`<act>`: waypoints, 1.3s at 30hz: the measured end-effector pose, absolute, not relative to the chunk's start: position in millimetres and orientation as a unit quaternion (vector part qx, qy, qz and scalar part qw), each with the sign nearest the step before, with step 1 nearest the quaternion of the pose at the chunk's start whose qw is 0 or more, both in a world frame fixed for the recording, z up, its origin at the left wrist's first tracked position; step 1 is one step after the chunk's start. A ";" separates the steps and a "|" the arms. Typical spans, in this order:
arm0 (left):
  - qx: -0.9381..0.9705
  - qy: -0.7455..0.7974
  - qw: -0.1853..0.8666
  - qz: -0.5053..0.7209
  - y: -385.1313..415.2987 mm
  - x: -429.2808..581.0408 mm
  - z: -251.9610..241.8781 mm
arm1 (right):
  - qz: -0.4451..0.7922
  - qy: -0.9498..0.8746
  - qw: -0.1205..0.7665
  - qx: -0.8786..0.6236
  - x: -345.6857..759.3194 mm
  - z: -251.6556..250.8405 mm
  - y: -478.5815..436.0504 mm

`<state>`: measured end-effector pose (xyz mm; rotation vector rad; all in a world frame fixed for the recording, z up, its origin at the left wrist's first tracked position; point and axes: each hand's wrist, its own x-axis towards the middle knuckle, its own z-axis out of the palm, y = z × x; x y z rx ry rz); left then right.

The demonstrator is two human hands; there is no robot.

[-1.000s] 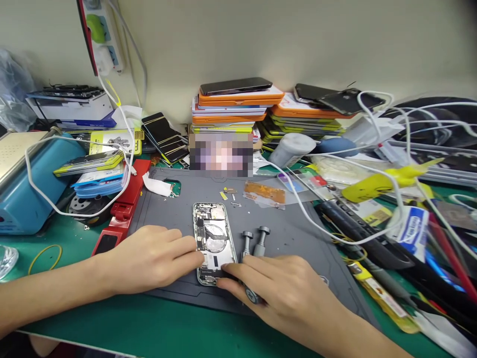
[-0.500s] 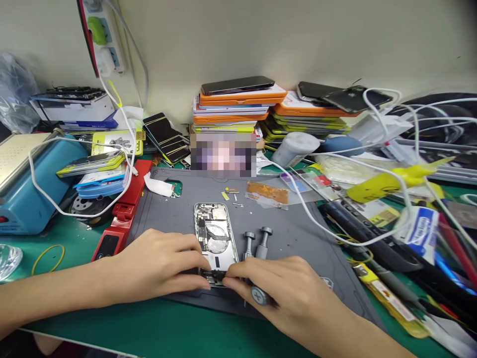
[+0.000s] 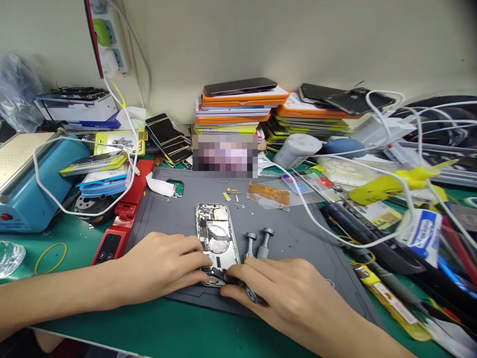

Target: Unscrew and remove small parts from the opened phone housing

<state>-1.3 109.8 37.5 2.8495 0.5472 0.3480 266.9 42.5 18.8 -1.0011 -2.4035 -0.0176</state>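
An opened phone (image 3: 222, 251) lies on the grey mat with its inside parts and a silvery round piece showing. My left hand (image 3: 164, 263) grips its lower left edge, the fingers bent over the side. At the lower end, my right hand (image 3: 286, 293) has its thumb and forefinger closed on a small black part (image 3: 220, 275), partly hidden by the fingertips. A grey screwdriver (image 3: 252, 295) with a cross mark on its end pokes out beneath that hand, seemingly tucked in it. Two more grey screwdrivers (image 3: 265, 241) lie just beyond the right knuckles.
Small loose parts (image 3: 238, 204) and an orange-brown film sheet (image 3: 269, 194) lie on the mat (image 3: 298, 233). A white cable (image 3: 328, 229) loops over its right side. A red tool (image 3: 124, 211), stacked boxes (image 3: 233, 119) and a yellow cutter (image 3: 395, 303) surround it.
The black part at the phone's lower end is tilted up more at its right side. The screwdriver under my right hand has shifted slightly left. The view has moved a little.
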 end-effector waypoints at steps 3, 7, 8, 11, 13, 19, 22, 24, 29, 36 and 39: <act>0.968 0.187 0.117 0.118 109.9 -1.2 36.7 | 0.016 -0.890 0.262 -0.372 267.5 15.6 40.5; 0.965 0.194 0.140 0.110 111.4 -2.5 36.2 | 0.102 -0.876 0.261 -0.392 268.7 11.0 37.7; 0.963 0.197 0.147 0.108 112.0 -2.8 36.0 | 0.117 -0.872 0.266 -0.394 268.8 10.9 37.5; 0.962 0.198 0.156 0.110 112.9 -3.2 35.3 | 0.123 -0.862 0.291 -0.397 267.8 13.4 37.8; 0.961 0.195 0.158 0.114 112.1 -2.9 35.4 | 0.115 -0.858 0.308 -0.396 265.9 16.1 38.0; 0.958 0.189 0.184 0.113 105.7 -1.8 43.8 | 0.122 -0.857 0.345 -0.363 257.1 17.9 33.4; 0.938 0.202 0.254 0.121 106.1 -2.7 50.1 | 0.124 -0.857 0.355 -0.352 255.0 16.4 31.0; 0.931 0.217 0.265 0.129 107.3 -3.4 53.8 | 0.121 -0.855 0.363 -0.349 255.5 16.0 30.4; 0.975 0.123 0.080 0.167 103.2 -2.7 59.4 | 0.133 -0.846 0.368 -0.362 257.4 15.4 30.8; 0.976 0.144 0.055 0.156 115.5 -4.2 67.7 | 0.106 -0.818 0.376 -0.422 255.6 18.6 32.3; 0.954 0.223 0.134 0.151 142.1 -13.0 79.1 | 0.116 -0.780 0.385 -0.480 258.8 23.4 34.9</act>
